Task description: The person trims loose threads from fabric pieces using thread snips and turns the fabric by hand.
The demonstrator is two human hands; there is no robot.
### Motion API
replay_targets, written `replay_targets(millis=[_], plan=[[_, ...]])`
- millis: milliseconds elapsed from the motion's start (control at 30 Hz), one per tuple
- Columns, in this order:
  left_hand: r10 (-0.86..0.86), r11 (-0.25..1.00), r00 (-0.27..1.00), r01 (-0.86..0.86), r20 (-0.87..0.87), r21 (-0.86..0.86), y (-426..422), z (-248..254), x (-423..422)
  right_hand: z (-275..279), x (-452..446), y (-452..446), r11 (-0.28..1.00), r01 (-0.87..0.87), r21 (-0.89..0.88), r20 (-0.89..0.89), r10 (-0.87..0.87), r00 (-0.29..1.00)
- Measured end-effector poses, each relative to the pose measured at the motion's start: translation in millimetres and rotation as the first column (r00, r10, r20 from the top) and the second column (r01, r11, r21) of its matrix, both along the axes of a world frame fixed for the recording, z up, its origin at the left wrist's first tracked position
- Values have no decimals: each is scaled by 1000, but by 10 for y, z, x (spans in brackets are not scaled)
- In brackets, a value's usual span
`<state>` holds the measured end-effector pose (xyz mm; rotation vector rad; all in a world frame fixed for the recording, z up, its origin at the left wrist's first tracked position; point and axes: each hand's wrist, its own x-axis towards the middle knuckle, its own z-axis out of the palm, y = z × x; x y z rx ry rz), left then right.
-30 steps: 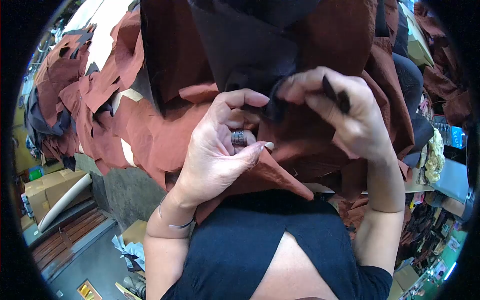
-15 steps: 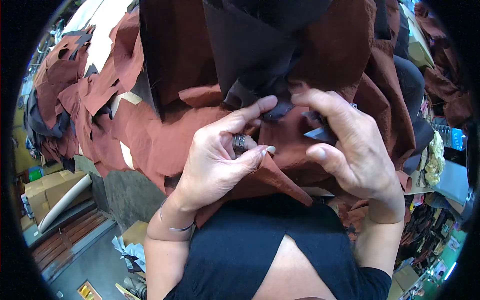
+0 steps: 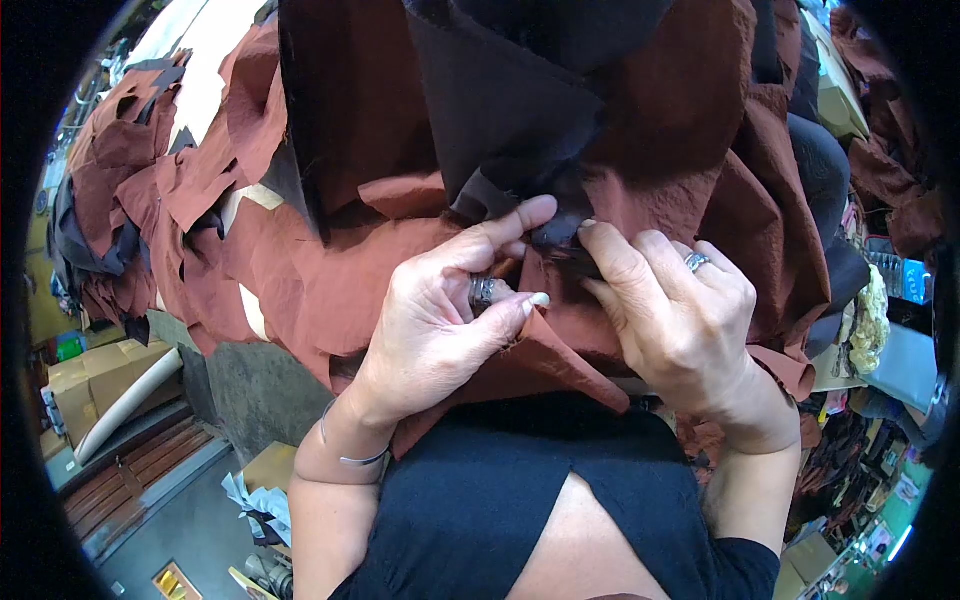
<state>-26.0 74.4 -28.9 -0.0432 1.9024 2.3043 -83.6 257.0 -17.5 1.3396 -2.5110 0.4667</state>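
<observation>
My left hand [image 3: 440, 310], with a ring and a bracelet, pinches the reddish-brown cloth [image 3: 560, 365] between thumb and curled fingers; its index finger reaches toward a dark cloth [image 3: 500, 100]. Close by on the right is my right hand [image 3: 665, 300], its fingers bent together beside the edge of the dark cloth. A small dark item [image 3: 572, 262] shows at its fingertips, too hidden to make out fully. Between the two hands the dark cloth lies bunched over the reddish-brown one.
Layered reddish-brown and dark cloth pieces [image 3: 290, 270] spread to the left. A cardboard box [image 3: 110, 385] and a pale tube [image 3: 128, 405] are at the lower left. At the right are a crumpled cream bundle [image 3: 870, 320] and a blue-grey surface [image 3: 903, 365].
My right hand has come down from the upper right and closed in beside the dark cloth; the blade seen in it earlier is now mostly hidden. My left hand has barely moved.
</observation>
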Motion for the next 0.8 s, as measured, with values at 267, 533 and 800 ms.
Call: replay_targets(millis=[267,533,800], plan=[[0,1000,1000,-1,11,29,9,6,5,-26,55,-30,993,17,113,-260,14,965],[-35,998,998,32,61,46,14,44,4,-100,37,-69,999,-23,38,-247,32,968],[-17,999,999,16,-45,-28,35,-45,14,5,86,-65,991,-22,131,-121,38,992]])
